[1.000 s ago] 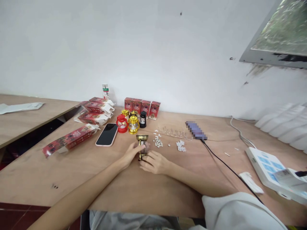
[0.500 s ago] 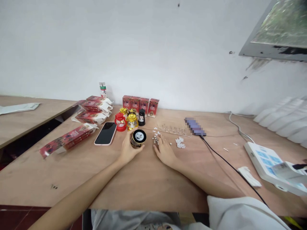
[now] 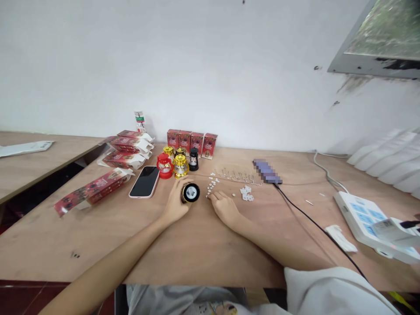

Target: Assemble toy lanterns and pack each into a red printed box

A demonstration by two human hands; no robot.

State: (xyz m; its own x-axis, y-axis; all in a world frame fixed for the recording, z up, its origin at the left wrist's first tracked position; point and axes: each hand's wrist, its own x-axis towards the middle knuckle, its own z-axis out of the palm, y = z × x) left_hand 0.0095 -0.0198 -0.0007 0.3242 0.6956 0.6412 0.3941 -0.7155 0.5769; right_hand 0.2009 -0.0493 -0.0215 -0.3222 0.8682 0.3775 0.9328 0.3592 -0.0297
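In my left hand (image 3: 175, 203) is a small black and gold lantern (image 3: 190, 193), tipped so its round base with an open white centre faces me. My right hand (image 3: 225, 210) rests on the table just to the right, its fingers drawn together at a loose line of small round silvery pieces (image 3: 210, 188). What its fingertips hold, if anything, is hidden. Past the left hand stand a red lantern (image 3: 164, 166), a gold lantern (image 3: 181, 167), a black lantern (image 3: 193, 160) and others behind. Small white plastic pieces (image 3: 246, 194) lie right of my right hand.
Thin wire handles (image 3: 236, 176) lie in a row beyond the right hand. A pink-edged phone (image 3: 144, 182) and red cartons (image 3: 93, 191) are at left; small red boxes (image 3: 197, 142) stand behind. Another phone (image 3: 266, 171), its black cable (image 3: 311, 222) and a power strip (image 3: 364, 218) are at right.
The lantern's base has turned a little and shifted slightly down in my left hand. My right fingers have drawn closer together, uncovering the small round pieces, now spread in a line.
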